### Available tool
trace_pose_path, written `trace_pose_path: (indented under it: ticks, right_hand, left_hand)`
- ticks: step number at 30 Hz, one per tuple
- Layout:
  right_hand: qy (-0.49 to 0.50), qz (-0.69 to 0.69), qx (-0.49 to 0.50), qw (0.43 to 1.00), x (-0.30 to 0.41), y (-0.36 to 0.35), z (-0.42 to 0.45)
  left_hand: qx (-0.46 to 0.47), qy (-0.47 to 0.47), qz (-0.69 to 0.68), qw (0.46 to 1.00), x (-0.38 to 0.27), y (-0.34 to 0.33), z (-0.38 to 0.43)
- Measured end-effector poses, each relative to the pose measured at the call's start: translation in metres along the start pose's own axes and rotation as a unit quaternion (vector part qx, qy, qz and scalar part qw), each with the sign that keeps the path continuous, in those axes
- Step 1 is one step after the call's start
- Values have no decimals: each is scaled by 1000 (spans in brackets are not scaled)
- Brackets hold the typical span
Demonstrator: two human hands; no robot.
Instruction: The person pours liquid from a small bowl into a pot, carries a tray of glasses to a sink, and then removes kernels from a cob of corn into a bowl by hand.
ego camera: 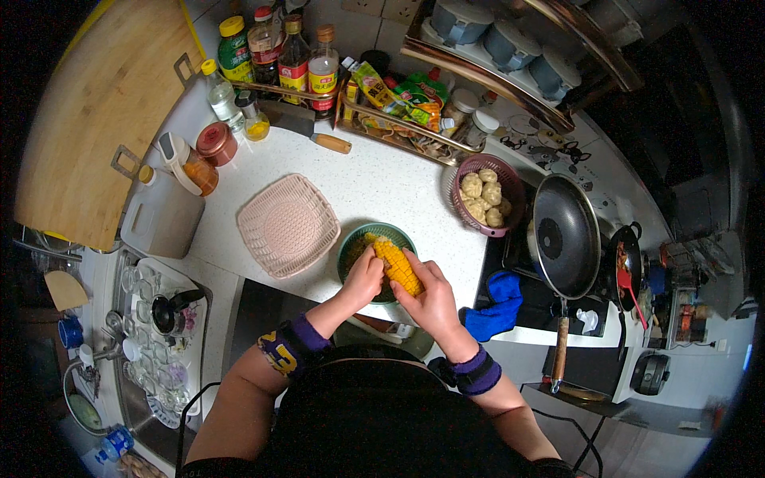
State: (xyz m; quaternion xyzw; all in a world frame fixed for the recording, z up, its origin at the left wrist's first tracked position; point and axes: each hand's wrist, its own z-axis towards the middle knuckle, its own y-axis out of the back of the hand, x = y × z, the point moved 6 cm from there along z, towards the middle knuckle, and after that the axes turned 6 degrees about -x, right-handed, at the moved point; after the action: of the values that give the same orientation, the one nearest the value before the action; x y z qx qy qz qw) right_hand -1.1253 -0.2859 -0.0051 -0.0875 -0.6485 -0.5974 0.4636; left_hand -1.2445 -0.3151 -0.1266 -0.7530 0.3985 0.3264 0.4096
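Observation:
An ear of yellow corn [399, 267] is held over a green bowl [389, 228] at the front edge of the white counter. My left hand [362, 276] grips it near its upper left end, where some kernel rows look stripped away. Around the lower right end of the ear, my right hand [435, 299] is closed. The bowl's contents are mostly hidden by my hands and the corn. Left of the bowl sits a pale pink woven plastic basket [288, 226], with nothing in it.
A purple colander [504, 173] of steamed buns [483, 191] stands by the hob, near a frying pan [565, 236] and a blue cloth [495, 308]. At the back lies a cleaver [331, 143] before sauce bottles [293, 63]. Glasses [146, 352] fill a tray by the sink.

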Motion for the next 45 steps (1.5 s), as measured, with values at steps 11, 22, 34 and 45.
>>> trace_pose_path:
  ticks: [11,22,34,45]
  right_hand:
    - [11,-10,-2,1000,-4,2,-3]
    - [-16,4,3,1000,-4,1,-2]
    - [-36,59,28,997,-15,-3,-2]
    - [-36,70,19,997,-17,-3,0]
  left_hand:
    - [2,21,-42,999,5,-3,1]
    - [-46,-37,97,994,5,1,6]
    - [-2,-5,-39,999,0,-5,-1]
    - [11,-3,-42,999,1,-4,-1]
